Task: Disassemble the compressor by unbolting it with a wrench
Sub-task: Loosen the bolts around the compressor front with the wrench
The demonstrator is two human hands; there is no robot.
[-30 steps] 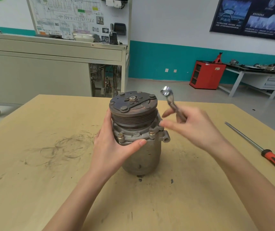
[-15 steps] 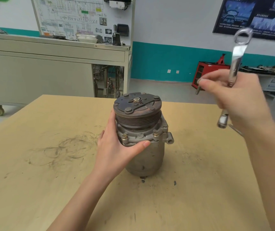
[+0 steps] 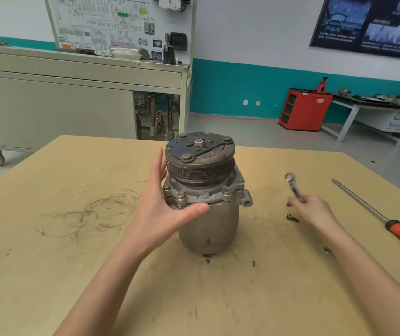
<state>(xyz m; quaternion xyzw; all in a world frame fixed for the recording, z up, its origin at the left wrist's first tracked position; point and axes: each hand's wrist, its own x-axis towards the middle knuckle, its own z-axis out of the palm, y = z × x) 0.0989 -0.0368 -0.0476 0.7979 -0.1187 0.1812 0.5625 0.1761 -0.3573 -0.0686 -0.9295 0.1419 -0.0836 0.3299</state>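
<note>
I looked down on a broad tan table [image 3: 73, 214], scuffed with dark scribble marks on its left half; behind it stood a long grey cabinet on castors [image 3: 48, 105], with a wiring-diagram board [image 3: 111, 23] above it, and a red cabinet [image 3: 303, 110] sat against the teal-banded far wall. The compressor [image 3: 208, 221] stood upright near the middle of the table, its grey can-shaped body down and its dark clutch plate up, a hex nut at the plate's centre; flange bolts [image 3: 180, 196] sat in the collar below the grooved pulley. The left hand [image 3: 165, 214] held the compressor from its left side; the thumb lay across the front of the collar and the fingers wrapped round behind the pulley, so the hand was clasped on the body. The right hand [image 3: 315, 212] was low over the table, well to the right of the compressor and apart from it; its fingers were curled round the handle of the wrench [image 3: 293, 186], whose ring end pointed up and away to the left; the tool was blurred, and I could not tell whether it touched the table. A screwdriver [image 3: 375, 214] with a red-and-black handle lay farther right. One loose bolt [image 3: 291, 218] lay on the table just beside the right hand; a small round metal piece [image 3: 327, 250] lay nearer me, by the right forearm.
</note>
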